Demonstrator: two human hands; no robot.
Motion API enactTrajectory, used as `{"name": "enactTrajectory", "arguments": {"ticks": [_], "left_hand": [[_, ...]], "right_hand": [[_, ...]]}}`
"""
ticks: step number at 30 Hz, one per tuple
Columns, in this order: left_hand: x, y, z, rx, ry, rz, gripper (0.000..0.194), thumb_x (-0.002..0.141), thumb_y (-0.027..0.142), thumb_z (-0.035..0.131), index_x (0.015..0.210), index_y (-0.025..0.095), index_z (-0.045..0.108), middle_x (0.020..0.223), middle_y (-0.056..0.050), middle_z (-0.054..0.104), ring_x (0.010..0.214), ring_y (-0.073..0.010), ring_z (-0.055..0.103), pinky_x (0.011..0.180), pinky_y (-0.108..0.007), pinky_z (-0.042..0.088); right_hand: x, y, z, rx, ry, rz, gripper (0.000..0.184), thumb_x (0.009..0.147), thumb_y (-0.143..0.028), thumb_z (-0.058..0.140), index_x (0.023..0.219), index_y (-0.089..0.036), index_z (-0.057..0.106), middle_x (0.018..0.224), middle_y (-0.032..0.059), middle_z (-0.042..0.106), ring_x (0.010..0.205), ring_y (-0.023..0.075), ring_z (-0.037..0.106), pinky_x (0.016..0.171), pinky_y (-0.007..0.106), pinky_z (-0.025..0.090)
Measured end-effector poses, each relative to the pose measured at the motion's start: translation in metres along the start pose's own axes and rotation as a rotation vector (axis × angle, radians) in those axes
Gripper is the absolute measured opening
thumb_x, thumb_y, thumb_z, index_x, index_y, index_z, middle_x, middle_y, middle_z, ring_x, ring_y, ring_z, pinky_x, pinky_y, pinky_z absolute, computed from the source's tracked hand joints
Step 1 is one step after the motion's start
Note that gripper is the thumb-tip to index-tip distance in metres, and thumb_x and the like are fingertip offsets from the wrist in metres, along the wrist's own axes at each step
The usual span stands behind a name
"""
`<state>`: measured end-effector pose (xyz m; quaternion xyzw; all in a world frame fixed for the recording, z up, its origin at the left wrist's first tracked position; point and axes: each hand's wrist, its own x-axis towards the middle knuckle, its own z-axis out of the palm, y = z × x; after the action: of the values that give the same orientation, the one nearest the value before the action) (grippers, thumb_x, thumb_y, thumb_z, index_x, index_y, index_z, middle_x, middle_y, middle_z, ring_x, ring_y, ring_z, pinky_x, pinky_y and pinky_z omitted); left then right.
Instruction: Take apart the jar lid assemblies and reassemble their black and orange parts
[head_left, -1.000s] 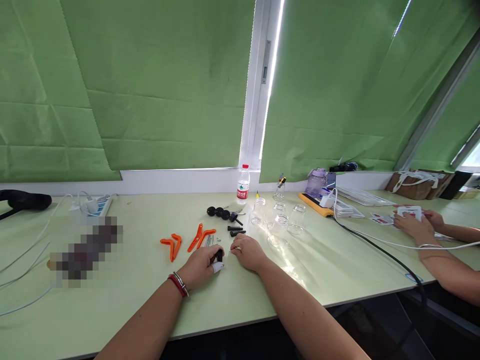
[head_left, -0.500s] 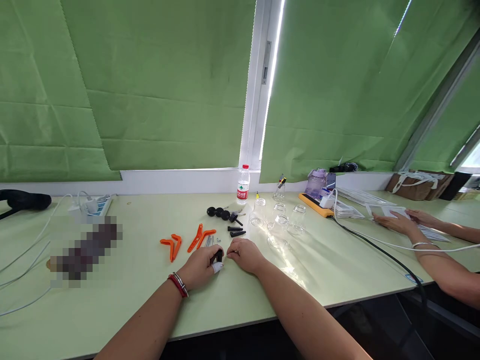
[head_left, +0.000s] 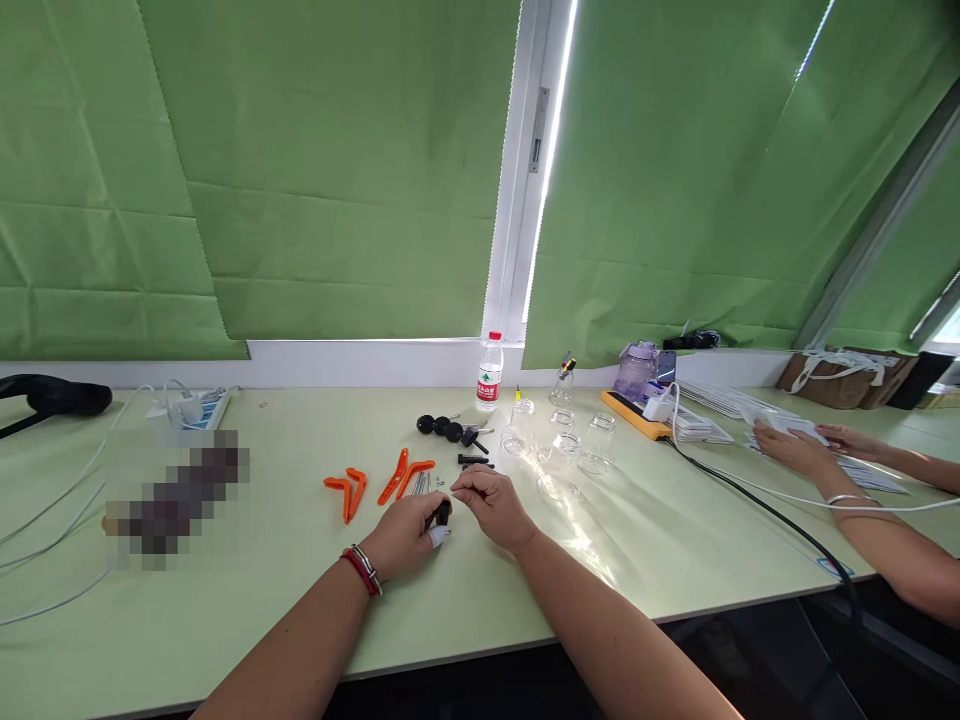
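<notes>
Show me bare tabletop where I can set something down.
Bare table shows between the right forearm and the black cable, and between the pixelated patch and the orange pieces. It is crowded beyond the left hand and right hand, among black round parts and clear glasses.

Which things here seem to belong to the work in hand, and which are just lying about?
Likely the job's:
small black part in the left hand
bent orange plastic pieces
thin silver metal rods

Probably lying about:
clear plastic red-capped bottle
translucent purple bottle
</notes>
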<state>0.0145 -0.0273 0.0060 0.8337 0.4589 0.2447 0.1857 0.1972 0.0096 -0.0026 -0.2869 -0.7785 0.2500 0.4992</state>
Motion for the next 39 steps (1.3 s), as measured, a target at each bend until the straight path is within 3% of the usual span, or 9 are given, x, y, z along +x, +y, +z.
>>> {"name": "enactTrajectory", "arguments": {"ticks": [4, 22, 26, 29, 34, 39], "left_hand": [[0.0, -0.001, 0.002, -0.037, 0.041, 0.026, 0.009, 0.072, 0.018, 0.054, 0.081, 0.021, 0.053, 0.065, 0.002, 0.047, 0.059, -0.0134, 0.041, 0.055, -0.025, 0.031], [0.0, 0.001, 0.001, -0.01, 0.009, 0.008, 0.011, 0.074, 0.016, 0.053, 0.084, 0.02, 0.054, 0.067, 0.002, 0.05, 0.061, -0.0139, 0.044, 0.055, -0.025, 0.031], [-0.001, 0.002, -0.001, 0.0, -0.003, -0.016, 0.007, 0.073, 0.016, 0.052, 0.075, 0.02, 0.048, 0.067, 0.002, 0.05, 0.061, -0.014, 0.043, 0.055, -0.026, 0.031], [-0.001, 0.002, -0.002, -0.009, -0.021, -0.031, 0.007, 0.073, 0.016, 0.052, 0.078, 0.021, 0.049, 0.069, 0.001, 0.052, 0.061, -0.0146, 0.045, 0.054, -0.026, 0.031], [-0.002, 0.003, -0.002, -0.014, -0.022, -0.04, 0.007, 0.074, 0.017, 0.052, 0.079, 0.021, 0.05, 0.068, 0.001, 0.052, 0.062, -0.0152, 0.046, 0.054, -0.026, 0.032], [-0.001, 0.004, -0.003, -0.015, -0.02, -0.04, 0.007, 0.073, 0.016, 0.052, 0.078, 0.021, 0.049, 0.067, 0.002, 0.051, 0.061, -0.0145, 0.044, 0.054, -0.026, 0.031]], "right_hand": [[0.0, -0.007, 0.003, 0.063, -0.074, -0.009, 0.019, 0.085, -0.033, 0.059, 0.079, -0.021, 0.072, 0.077, 0.0044, 0.065, 0.072, 0.0151, 0.06, 0.07, 0.029, 0.051], [-0.001, -0.002, 0.005, 0.061, -0.085, 0.009, 0.019, 0.084, -0.034, 0.061, 0.076, -0.021, 0.073, 0.077, 0.0045, 0.066, 0.071, 0.0157, 0.062, 0.07, 0.029, 0.052], [0.001, 0.006, -0.002, -0.071, -0.02, 0.054, 0.016, 0.086, -0.027, 0.057, 0.08, -0.021, 0.072, 0.08, 0.0045, 0.068, 0.077, 0.0165, 0.062, 0.073, 0.029, 0.05], [0.003, 0.014, -0.009, -0.308, 0.062, 0.165, 0.018, 0.086, -0.019, 0.054, 0.086, -0.021, 0.072, 0.09, 0.0055, 0.07, 0.087, 0.0191, 0.061, 0.084, 0.033, 0.047], [0.002, 0.025, -0.013, -0.617, -0.137, 0.328, 0.024, 0.079, -0.013, 0.059, 0.096, -0.023, 0.071, 0.099, 0.0065, 0.07, 0.097, 0.0249, 0.058, 0.085, 0.037, 0.043], [0.001, 0.019, -0.006, -0.633, -0.215, 0.282, 0.028, 0.079, -0.007, 0.055, 0.097, -0.022, 0.069, 0.095, 0.0073, 0.069, 0.092, 0.023, 0.06, 0.08, 0.034, 0.044]]}}
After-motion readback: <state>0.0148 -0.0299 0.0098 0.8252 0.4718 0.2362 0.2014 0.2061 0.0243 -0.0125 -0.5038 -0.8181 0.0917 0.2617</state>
